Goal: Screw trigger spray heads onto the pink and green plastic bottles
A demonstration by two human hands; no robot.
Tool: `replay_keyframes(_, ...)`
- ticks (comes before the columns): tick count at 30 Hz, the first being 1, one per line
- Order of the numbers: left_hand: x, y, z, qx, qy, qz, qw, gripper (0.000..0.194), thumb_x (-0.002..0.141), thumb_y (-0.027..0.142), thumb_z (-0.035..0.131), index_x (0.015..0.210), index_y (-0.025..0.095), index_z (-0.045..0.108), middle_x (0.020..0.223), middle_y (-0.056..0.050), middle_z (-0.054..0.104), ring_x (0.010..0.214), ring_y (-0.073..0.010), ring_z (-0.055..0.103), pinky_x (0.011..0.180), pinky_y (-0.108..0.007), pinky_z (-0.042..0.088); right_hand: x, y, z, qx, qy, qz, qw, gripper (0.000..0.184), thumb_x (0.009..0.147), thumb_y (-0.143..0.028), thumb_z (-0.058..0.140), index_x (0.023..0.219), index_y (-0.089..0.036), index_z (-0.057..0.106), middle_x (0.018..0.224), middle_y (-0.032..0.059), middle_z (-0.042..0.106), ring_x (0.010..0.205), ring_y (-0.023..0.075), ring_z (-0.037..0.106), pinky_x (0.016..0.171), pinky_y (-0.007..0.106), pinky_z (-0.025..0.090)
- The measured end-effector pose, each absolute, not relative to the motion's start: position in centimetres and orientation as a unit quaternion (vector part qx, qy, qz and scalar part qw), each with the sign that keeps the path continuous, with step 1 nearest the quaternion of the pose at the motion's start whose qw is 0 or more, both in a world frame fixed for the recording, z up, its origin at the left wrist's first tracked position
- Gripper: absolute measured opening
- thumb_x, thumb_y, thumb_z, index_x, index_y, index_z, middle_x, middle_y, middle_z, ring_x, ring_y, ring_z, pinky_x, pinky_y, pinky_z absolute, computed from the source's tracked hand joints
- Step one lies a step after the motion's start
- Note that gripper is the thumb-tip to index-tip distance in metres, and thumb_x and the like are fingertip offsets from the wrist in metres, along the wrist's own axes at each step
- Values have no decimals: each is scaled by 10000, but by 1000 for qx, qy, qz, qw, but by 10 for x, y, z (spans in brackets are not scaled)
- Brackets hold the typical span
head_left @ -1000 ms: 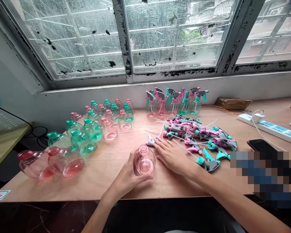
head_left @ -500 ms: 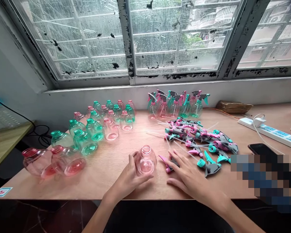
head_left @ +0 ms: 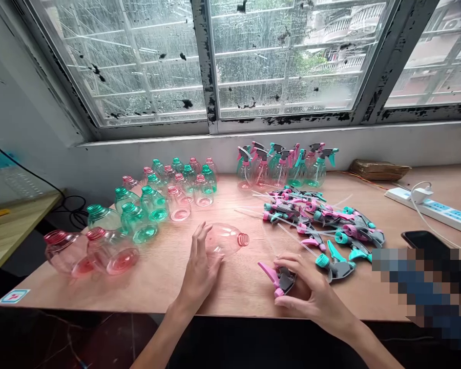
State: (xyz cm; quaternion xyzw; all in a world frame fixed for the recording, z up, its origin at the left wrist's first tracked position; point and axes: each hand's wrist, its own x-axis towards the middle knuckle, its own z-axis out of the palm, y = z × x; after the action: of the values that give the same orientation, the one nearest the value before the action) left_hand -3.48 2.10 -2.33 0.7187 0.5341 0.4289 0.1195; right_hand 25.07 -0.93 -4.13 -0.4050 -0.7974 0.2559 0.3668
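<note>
My left hand [head_left: 203, 261] is closed round the base end of a clear pink bottle [head_left: 226, 239]. The bottle lies tipped on its side, its threaded open mouth facing right. On the right, my right hand [head_left: 311, 289] has its fingers and thumb curled about a pink and grey trigger spray head [head_left: 283, 279]. Its pink trigger points up and to the left, and its thin tube runs up the table. Just beyond that hand lies a pile of pink, teal and grey spray heads [head_left: 315, 215] with clear tubes; a teal and grey spray head [head_left: 336, 264] sits nearest.
Several open pink and green bottles [head_left: 153, 205] stand in rows at left. Fitted spray bottles [head_left: 280, 169] stand by the wall. A power strip [head_left: 441, 210], a phone [head_left: 422, 241] and a brown package [head_left: 378, 169] are at right. The table's front edge [head_left: 246, 316] is close.
The bottle has gone from facing me to lying sideways, mouth to the right. My right hand has closed about the pink and grey spray head and shifted it slightly toward me.
</note>
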Motion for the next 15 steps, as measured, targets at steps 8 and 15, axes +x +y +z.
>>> replay_keyframes(8, -35, 22, -23, 707, 562, 420, 90, 692, 886, 16, 480, 1489, 315, 320, 1584, -82, 273, 1510, -279, 221, 1217, -570, 271, 250, -12, -43, -420, -793, 284, 338, 476, 909, -308, 706, 1333, -373, 499, 1347, 47, 604, 1307, 314, 523, 1129, 526, 387)
replay_keyframes(15, -36, 24, -26, 705, 561, 422, 100, 714, 885, 23, 479, 1501, 333, 293, 1594, -75, 254, 1488, -285, 287, 1182, -541, 362, 247, -11, -35, -407, -816, 271, 309, 499, 870, -267, 750, 1331, -343, 574, 1424, 57, 600, 1330, 312, 490, 1097, 468, 427)
